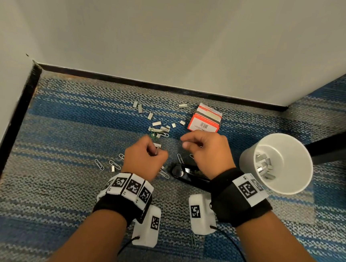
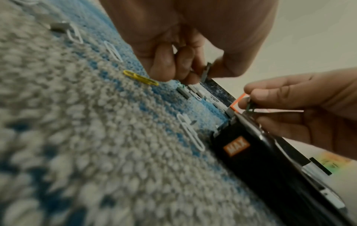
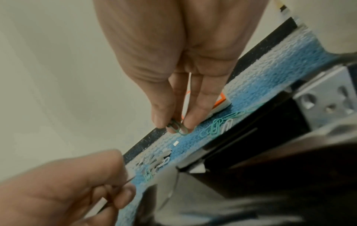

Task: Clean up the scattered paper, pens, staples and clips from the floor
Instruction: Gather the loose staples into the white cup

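My left hand [image 1: 155,151] is curled round a grey staple strip [image 2: 206,71] just above the carpet. To its right, my right hand [image 1: 184,142] pinches a dark green paper clip [image 3: 176,126] between thumb and fingertips. Loose staple strips [image 1: 160,126] lie scattered on the blue stripe ahead of both hands, with green clips [image 1: 153,133] among them. Silver paper clips [image 1: 99,164] lie left of the left wrist, and a yellow clip [image 2: 141,78] sits by the left fingers. A white cup [image 1: 292,145] at the right holds several staple strips.
A red and white staple box [image 1: 205,120] stands open near the wall. A black stapler [image 1: 187,174] lies between my wrists. One green clip [image 1: 193,241] lies near my forearms. Walls with black skirting [image 1: 151,85] close off the left and far sides; a dark furniture leg [image 1: 338,147] stands at the right.
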`<state>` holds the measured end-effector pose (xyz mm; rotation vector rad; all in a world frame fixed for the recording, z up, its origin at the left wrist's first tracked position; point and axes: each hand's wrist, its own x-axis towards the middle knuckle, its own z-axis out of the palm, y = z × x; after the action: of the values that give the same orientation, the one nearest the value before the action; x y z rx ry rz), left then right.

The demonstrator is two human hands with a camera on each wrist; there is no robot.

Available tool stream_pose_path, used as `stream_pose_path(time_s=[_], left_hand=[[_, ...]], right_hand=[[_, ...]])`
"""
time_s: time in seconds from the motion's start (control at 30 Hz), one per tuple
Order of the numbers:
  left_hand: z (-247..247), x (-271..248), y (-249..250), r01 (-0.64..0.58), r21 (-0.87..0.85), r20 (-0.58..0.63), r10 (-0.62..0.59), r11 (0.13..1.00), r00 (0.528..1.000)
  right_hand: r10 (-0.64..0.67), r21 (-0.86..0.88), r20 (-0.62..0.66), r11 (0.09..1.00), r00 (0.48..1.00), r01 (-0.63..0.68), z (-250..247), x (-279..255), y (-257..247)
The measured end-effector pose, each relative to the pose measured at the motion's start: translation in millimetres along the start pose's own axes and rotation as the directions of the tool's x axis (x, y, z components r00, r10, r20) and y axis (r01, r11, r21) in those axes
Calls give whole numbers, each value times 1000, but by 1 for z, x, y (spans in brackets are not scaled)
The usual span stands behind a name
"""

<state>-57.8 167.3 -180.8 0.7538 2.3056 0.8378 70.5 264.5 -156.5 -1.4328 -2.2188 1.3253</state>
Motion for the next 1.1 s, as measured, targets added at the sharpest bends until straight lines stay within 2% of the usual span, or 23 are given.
stream_pose_path(time_s=[0.07,0.17,0.3,0.37,0.47,0.67,0.77,0.87,1.0,1.1], left_hand=[[1,-2,-2,-21,17,33,20,1000,999],[0,-6,-5,-78,46,87,74,996,993],[-3,-9,-9,-67,-12,91,68,998,994],[-2,-10,-10,-77,-11,123,78,997,989],[0,-9,-10,-94,3,180,92,996,979],[4,-8,-9,-59,7,206,56,998,977],[1,-8,-10,-134,68,226,116,989,967],[-1,-7,-11,-196,145,244,157,970,957],[-1,-8,-14,-240,173,245,194,955,950],[-1,-6,-19,-273,157,231,233,949,944]], right_hand=[[19,68,33,997,999,-21,2,1,-2],[-1,64,84,998,996,-4,10,1,-4],[-60,75,32,996,998,57,15,-2,3],[-57,162,28,985,998,52,16,-5,5],[-72,169,42,983,997,64,14,-5,2],[-77,47,15,996,997,76,16,-4,0],[-51,-137,30,989,998,55,14,-4,4],[-29,-266,130,962,991,63,11,1,3],[-28,-379,322,912,946,156,18,7,-9],[6,-446,337,882,942,154,25,11,-12]])
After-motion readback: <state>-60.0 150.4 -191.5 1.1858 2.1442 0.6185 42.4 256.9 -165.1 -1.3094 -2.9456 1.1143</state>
